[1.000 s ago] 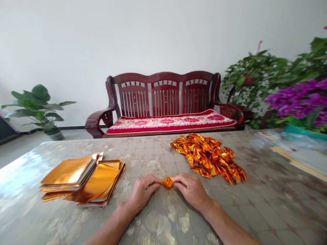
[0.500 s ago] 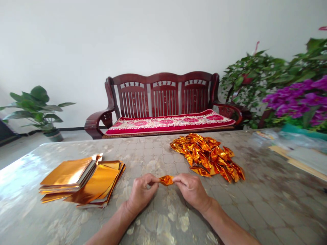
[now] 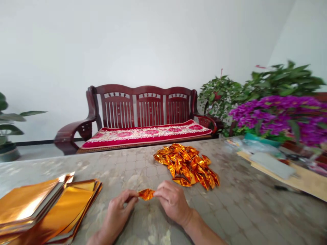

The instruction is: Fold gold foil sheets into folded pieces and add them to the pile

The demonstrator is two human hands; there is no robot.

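Between my two hands is a small folded piece of shiny orange-gold foil paper (image 3: 146,194), pointed at both ends. My left hand (image 3: 119,207) pinches its left tip between thumb and finger. The right tip is pinched by my right hand (image 3: 173,200). Beyond my right hand lies a heap of similar folded foil pieces (image 3: 186,163) on the table. To the left of my left hand rest stacks of flat gold foil sheets (image 3: 65,210), partly cut off by the frame's left edge.
The table (image 3: 230,217) has a patterned grey cover. At its right side lie a tan board (image 3: 310,182), a pale flat pad (image 3: 273,164) and clear plastic. Purple flowers (image 3: 276,114) stand behind them. A wooden bench (image 3: 150,105) with a red cushion (image 3: 150,134) is across the table.
My view has turned to the right, so everything sits further left in the picture. Both hands still pinch the folded foil piece.
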